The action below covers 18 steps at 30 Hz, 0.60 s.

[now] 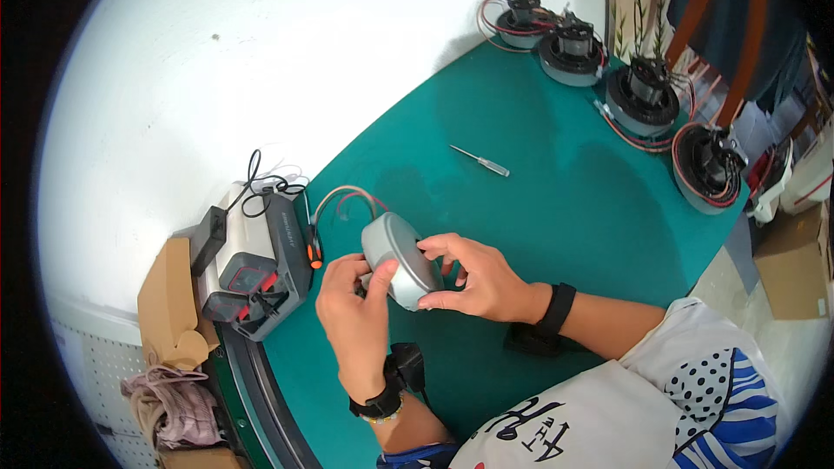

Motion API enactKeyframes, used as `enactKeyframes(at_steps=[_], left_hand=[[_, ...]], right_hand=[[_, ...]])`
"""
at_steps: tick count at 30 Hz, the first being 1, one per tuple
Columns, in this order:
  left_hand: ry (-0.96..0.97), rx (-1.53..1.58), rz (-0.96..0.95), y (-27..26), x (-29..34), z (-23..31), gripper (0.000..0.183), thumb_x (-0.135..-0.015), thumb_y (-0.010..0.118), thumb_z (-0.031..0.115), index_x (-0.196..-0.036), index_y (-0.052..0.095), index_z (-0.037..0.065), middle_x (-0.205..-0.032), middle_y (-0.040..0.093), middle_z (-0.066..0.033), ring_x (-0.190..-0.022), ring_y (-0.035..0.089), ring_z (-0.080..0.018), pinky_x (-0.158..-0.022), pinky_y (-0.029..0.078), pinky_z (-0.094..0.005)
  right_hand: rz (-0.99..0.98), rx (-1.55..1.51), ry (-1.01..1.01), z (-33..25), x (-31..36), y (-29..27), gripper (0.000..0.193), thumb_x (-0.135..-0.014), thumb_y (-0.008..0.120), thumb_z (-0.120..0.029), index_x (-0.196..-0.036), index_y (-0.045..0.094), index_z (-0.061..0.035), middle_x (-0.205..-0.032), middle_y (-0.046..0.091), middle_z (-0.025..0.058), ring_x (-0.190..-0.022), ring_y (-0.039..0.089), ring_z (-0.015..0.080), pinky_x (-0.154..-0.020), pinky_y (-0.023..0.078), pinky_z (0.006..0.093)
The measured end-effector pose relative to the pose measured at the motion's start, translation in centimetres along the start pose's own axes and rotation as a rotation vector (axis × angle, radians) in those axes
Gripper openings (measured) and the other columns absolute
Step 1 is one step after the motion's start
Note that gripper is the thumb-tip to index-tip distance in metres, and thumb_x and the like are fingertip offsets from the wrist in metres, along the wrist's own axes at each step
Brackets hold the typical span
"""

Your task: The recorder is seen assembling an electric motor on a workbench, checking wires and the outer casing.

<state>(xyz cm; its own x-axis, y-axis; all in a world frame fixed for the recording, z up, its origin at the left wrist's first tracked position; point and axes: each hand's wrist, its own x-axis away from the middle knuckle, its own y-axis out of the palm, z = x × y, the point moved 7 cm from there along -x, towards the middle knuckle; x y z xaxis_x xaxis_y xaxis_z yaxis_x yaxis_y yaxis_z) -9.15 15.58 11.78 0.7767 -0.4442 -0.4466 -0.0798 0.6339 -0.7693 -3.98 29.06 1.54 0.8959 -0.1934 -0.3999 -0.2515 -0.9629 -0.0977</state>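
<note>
A round grey housing [400,252] with wires coming off its back is held tilted above the green mat. My left hand [354,308] grips its left side, thumb pressed on the lower face. On the right side, my right hand [486,278] holds its rim, thumb at the bottom edge and fingers curled at the upper part. The far side of the housing is hidden. Beyond my hands lies a small screwdriver [480,160] with a clear handle. An orange-and-black-handled screwdriver [314,247] is left of the housing.
Several round black-and-grey motor-like units [643,100] with wires line the mat's far right edge. A grey tool case [287,252] stands at the left by a cardboard box [169,304]. A black adapter [408,367] sits near my left wrist. The green mat [521,217] meets a white wall [243,78].
</note>
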Motion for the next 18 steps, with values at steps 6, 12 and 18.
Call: enactKeyframes(at_steps=[6, 12, 18], left_hand=[[-0.207, 0.159, -0.032, 1.3, -0.1, -2.7, 0.03, -0.088, 0.073, 0.025, -0.089, 0.061, -0.002, -0.069, 0.06, -0.0022, -0.06, 0.052, -0.0065, -0.053, 0.041, -0.0228], [-0.331, 0.19, -0.071, 1.6, 0.2, -2.0, 0.038, -0.082, 0.079, 0.027, -0.092, 0.057, -0.004, -0.086, 0.057, -0.0098, -0.064, 0.056, -0.0148, -0.057, 0.045, -0.0311], [-0.307, 0.102, -0.163, 1.6, 0.6, -0.7, 0.048, -0.076, 0.083, 0.027, -0.094, 0.05, -0.002, -0.092, 0.053, -0.0128, -0.068, 0.058, -0.0235, -0.059, 0.046, -0.0358]], right_hand=[[-0.004, -0.029, 0.026, 0.5, -0.1, -0.3, 0.071, -0.073, 0.082, -0.036, -0.127, 0.047, -0.0071, -0.11, 0.064, 0.013, -0.08, 0.062, 0.026, -0.07, 0.05, 0.0367], [-0.028, -0.047, 0.022, 0.1, 0.2, -0.1, 0.071, -0.073, 0.083, -0.033, -0.128, 0.046, -0.007, -0.111, 0.064, 0.0131, -0.078, 0.063, 0.0262, -0.069, 0.051, 0.0371], [-0.082, 0.001, 0.046, -0.3, 0.3, 0.2, 0.071, -0.07, 0.085, -0.03, -0.125, 0.046, -0.0083, -0.106, 0.062, 0.0116, -0.076, 0.064, 0.0251, -0.065, 0.05, 0.0365]])
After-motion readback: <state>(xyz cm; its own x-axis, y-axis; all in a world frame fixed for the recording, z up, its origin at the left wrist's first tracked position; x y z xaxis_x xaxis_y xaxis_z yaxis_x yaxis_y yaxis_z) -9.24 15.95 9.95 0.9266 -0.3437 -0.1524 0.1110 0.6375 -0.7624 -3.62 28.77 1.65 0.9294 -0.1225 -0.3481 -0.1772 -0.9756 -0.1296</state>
